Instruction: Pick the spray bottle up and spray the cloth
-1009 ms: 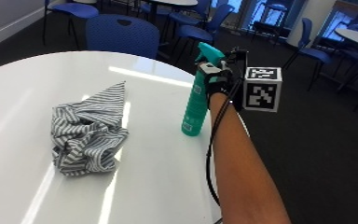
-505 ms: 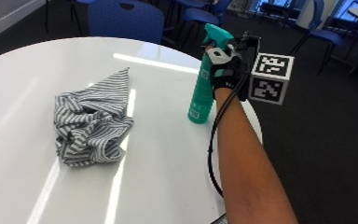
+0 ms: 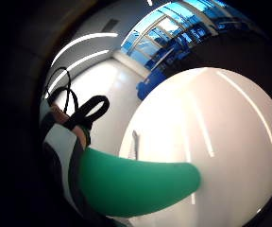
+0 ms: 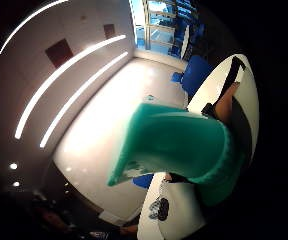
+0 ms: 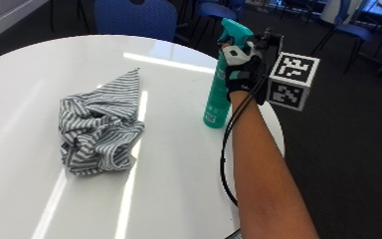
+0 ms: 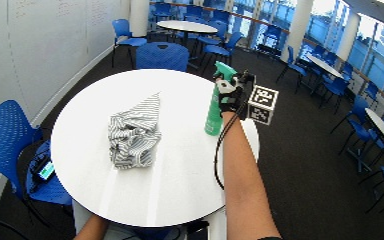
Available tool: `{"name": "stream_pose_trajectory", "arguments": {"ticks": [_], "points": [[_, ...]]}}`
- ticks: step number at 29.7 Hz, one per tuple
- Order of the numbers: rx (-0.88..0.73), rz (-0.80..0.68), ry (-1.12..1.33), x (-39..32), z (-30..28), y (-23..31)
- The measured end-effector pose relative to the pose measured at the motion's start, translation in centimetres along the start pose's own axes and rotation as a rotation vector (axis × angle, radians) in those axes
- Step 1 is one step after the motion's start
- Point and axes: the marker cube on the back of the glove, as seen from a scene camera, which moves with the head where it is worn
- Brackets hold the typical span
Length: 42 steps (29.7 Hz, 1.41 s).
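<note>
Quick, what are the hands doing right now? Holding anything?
Gloved right hand: grips the neck of the tall green plastic spray bottle, which stands on the round white table.
Bare hand: cannot be told.

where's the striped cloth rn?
In the outside view the crumpled grey-and-white striped cloth lies on the round white table, apart from the upright teal spray bottle that the gloved right hand grips.

Materials and finishes: round surface and the items on it

Surface [image 5: 178,189]: white, smooth, glossy, carrying streaks of reflected light. Spray bottle [image 5: 217,94]: teal plastic, smooth, with a slight sheen; small paper-like label near its base. Cloth [image 5: 98,127]: soft woven fabric, grey-and-white striped, matt, crumpled into folds. Right hand [image 5: 238,69]: black matt fabric glove with white plastic parts.
</note>
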Motion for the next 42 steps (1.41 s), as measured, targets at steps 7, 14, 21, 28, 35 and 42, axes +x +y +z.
{"name": "stream_pose_trajectory", "arguments": {"ticks": [7,14,21,28,35,42], "points": [[0.006,0.025,0.009,1.6,-0.6,-0.1],[-0.049,0.058,0.064,2.9,-1.8,-1.2],[-0.242,0.013,0.135,1.4,-2.6,-1.4],[-0.517,-0.134,0.282,-2.7,-0.7,-0.8],[-0.718,-0.263,0.471,-5.8,1.5,0.1],[-0.825,-0.312,0.649,-7.1,2.6,0.6]]}}
